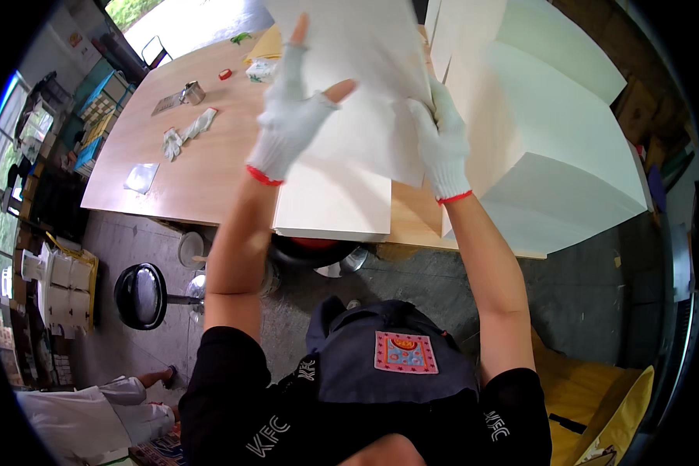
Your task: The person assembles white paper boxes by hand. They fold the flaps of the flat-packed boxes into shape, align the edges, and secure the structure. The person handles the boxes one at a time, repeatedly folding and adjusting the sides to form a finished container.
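A large white sheet (373, 85) is raised and tilted over the table, slightly blurred by motion. My right hand (444, 144), in a white knit glove with a red cuff, grips its right edge. My left hand (287, 116), gloved the same way with bare thumb and fingertip showing, is spread at the sheet's left side, thumb and index finger stretched apart. Whether it touches the sheet I cannot tell. Beneath lies a neat stack of white sheets (334, 203) at the table's front edge.
Tall white stacks (559, 132) stand on the right. On the wooden table (210, 179) lie spare gloves (188, 133), a metal cup (193, 93), red tape (225, 74) and a clear packet (141, 178). A black stool (140, 296) stands left; another person (105, 419) is at lower left.
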Tool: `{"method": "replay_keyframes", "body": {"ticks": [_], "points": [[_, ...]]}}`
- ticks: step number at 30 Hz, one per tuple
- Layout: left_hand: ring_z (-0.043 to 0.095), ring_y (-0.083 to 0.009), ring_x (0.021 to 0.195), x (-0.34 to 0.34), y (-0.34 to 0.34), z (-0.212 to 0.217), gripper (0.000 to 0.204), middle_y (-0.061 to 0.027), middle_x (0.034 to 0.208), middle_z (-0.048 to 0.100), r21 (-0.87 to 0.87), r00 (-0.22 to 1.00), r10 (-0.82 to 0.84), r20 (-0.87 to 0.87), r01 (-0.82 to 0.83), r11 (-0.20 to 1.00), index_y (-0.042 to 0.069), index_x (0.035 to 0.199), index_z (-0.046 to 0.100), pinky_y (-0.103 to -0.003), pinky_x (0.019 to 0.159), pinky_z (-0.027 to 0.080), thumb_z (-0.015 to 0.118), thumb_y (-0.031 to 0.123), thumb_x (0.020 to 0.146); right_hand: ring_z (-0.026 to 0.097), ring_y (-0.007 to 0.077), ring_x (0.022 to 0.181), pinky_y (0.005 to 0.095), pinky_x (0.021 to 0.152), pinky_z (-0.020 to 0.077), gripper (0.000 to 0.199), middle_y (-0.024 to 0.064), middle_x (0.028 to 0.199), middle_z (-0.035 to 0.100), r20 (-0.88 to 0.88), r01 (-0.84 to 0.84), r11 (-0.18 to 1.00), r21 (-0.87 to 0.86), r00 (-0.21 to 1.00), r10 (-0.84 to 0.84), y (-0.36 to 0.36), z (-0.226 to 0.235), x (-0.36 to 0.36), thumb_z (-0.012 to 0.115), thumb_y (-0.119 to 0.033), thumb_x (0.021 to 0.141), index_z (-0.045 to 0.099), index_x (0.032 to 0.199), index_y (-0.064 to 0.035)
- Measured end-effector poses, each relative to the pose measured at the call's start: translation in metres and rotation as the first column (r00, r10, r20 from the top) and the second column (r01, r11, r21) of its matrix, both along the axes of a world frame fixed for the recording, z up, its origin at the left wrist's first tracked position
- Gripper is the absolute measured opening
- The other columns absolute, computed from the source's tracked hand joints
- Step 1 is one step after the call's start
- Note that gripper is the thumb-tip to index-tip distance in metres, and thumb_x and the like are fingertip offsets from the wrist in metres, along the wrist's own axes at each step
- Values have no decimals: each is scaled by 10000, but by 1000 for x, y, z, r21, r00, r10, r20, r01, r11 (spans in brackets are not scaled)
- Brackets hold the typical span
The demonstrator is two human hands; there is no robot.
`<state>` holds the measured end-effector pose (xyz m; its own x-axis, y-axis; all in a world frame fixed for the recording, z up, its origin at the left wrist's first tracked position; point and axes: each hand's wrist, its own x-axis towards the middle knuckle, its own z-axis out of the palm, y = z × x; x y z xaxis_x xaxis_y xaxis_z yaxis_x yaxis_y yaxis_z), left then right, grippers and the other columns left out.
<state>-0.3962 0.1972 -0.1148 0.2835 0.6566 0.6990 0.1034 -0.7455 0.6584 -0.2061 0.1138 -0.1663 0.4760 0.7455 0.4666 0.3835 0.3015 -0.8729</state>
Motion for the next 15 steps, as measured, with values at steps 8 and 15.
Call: {"method": "replay_keyframes", "body": {"ticks": [8, 15], "points": [[637, -153, 903, -142, 68, -140, 697, -144, 1215, 710, -692, 974, -16, -226, -148, 707, 38, 1521, 408, -283, 791, 505, 707, 108, 894, 617, 170, 1113, 306, 976, 486, 482, 105, 1237, 658, -613, -357, 932, -65, 751, 245, 57, -105, -3, 636, -62, 928, 529, 1391, 16], [662, -157, 949, -148, 80, -217, 485, -75, 1094, 757, -627, 884, -5, -468, -327, 707, 120, 1376, 584, -296, 838, 500, 688, 132, 903, 643, 215, 1108, 347, 966, 504, 559, 121, 1220, 684, -501, -354, 851, -387, 856, 128, 73, -190, -3, 707, -258, 904, 547, 1386, -23]]}}
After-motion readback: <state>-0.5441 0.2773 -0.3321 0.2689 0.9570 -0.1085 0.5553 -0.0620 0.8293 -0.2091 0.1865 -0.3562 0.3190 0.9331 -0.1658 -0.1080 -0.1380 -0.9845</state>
